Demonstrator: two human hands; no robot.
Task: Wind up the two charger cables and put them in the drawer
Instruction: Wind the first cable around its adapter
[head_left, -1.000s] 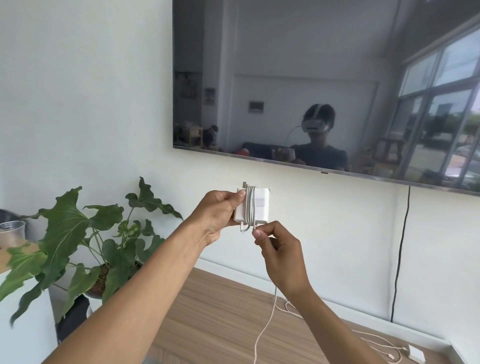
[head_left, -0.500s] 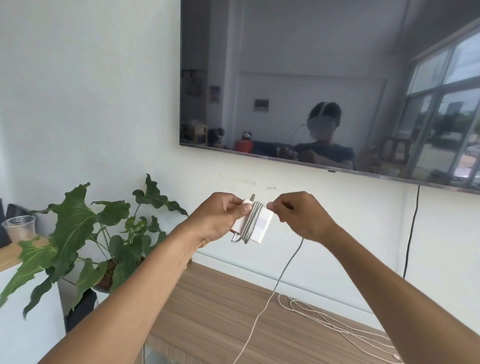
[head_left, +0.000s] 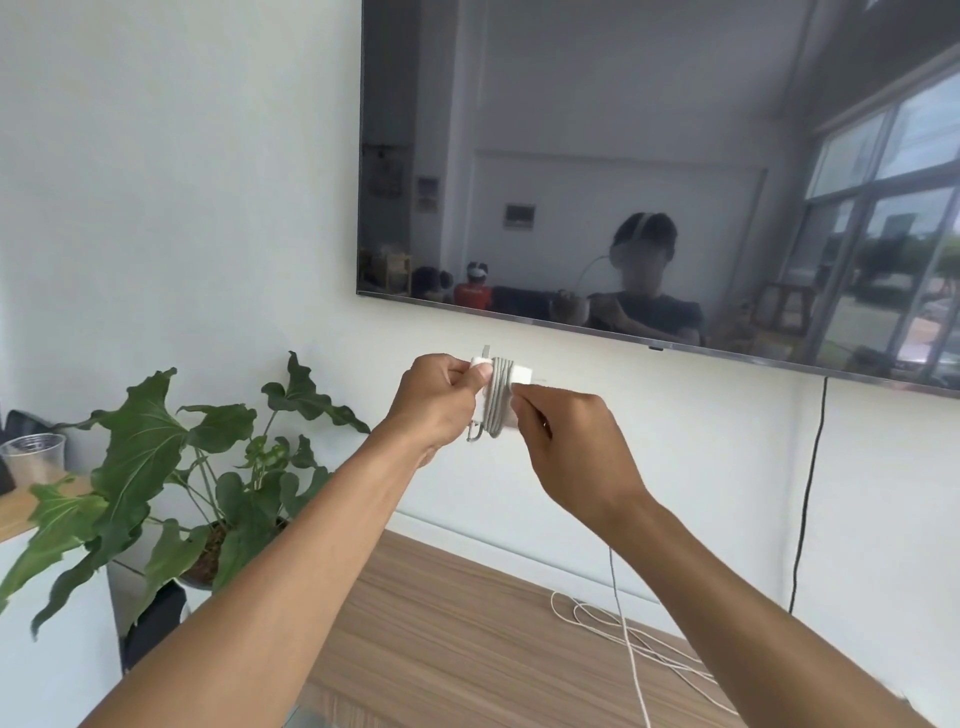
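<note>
My left hand (head_left: 439, 402) grips a white charger brick (head_left: 500, 397) held up in front of the wall, with several turns of its grey-white cable wrapped around the middle. My right hand (head_left: 563, 441) pinches the cable right at the brick's lower right side. The free cable (head_left: 621, 623) hangs down behind my right forearm to the wooden cabinet top (head_left: 441, 634). More loose white cable (head_left: 597, 618) lies in loops on that top. No drawer is in view.
A large dark wall screen (head_left: 649, 171) hangs above my hands. A black cord (head_left: 810, 493) runs down the wall at right. A leafy potted plant (head_left: 171, 478) stands at left, beside a shelf with a clear plastic cup (head_left: 34, 457).
My right hand went from below the brick up over its top, then down its right side, laying cable around it. The view tilted a little, and the brick turned slightly.
</note>
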